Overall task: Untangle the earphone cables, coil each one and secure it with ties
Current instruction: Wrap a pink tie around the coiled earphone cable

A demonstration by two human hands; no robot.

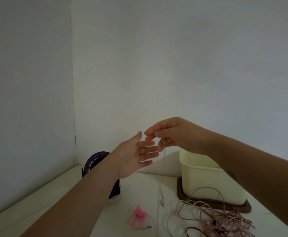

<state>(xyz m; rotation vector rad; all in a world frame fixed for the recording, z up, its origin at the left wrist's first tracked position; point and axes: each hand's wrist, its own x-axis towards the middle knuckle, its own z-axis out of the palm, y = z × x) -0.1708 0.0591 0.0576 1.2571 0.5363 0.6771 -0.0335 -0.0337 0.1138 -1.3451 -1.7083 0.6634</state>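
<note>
Above the counter [57, 194], the right hand [177, 134] pinches a pale earphone cable [163, 151] that hangs straight down toward the tangle [216, 218], while the left hand [136, 154], spread and empty, waits just beside it, nearer the hanging length.

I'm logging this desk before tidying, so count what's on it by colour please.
Pink: 2, coiled pink cable and pink cable tangle
White: 1, cable held up by the right hand
Cream: 1, tub
Purple: 1, fan
Brown: 1, mat
Total: 6
</note>
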